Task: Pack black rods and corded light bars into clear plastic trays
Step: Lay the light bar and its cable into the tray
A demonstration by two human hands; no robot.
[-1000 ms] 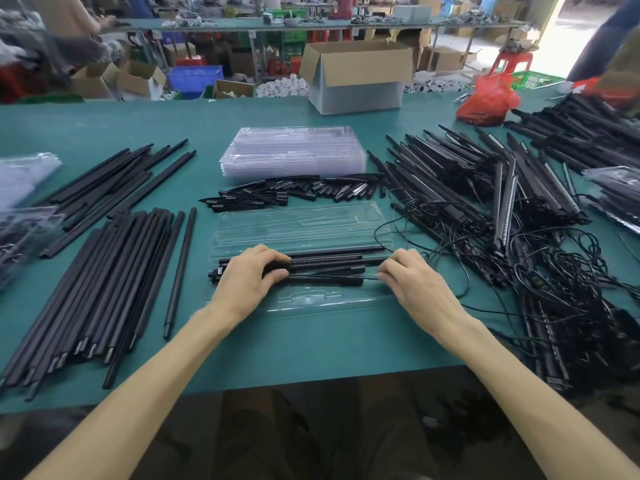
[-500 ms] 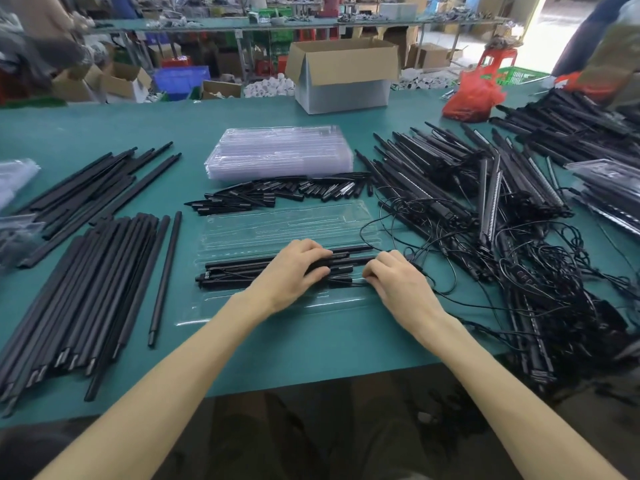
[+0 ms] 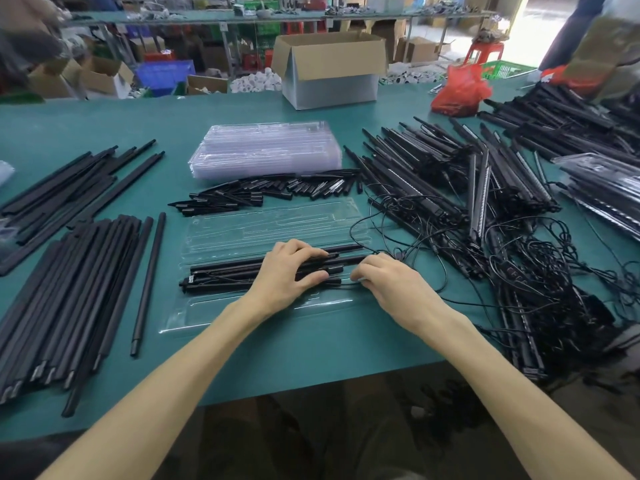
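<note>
**Several black pieces being seated lengthwise in one tray**

Several long black rods and corded light bars (image 3: 225, 277) are laid as one bundle in the near half of an opened clear plastic clamshell tray (image 3: 270, 230). The tray lies at the middle of the teal worktop (image 3: 311, 355), close to its near edge. The bundle's long axis runs left to right, roughly parallel with that edge. Its capped ends point left, and a thin black cord (image 3: 346, 285) leaves its right end.

The bundle is held by the left hand (image 3: 287, 271), with fingers (image 3: 311, 252) spread over the far side and the thumb against the near side. The right hand (image 3: 391, 285) is set at the right end with fingers curled down. Whether the cord is pinched cannot be told.

Seating is judged to be the step in hand. The pieces are best kept parallel and pressed into the moulded channels from the middle outward. The cord should be gathered inside the tray's outline before the far half is folded over, or it may be trapped at the rim.
</note>
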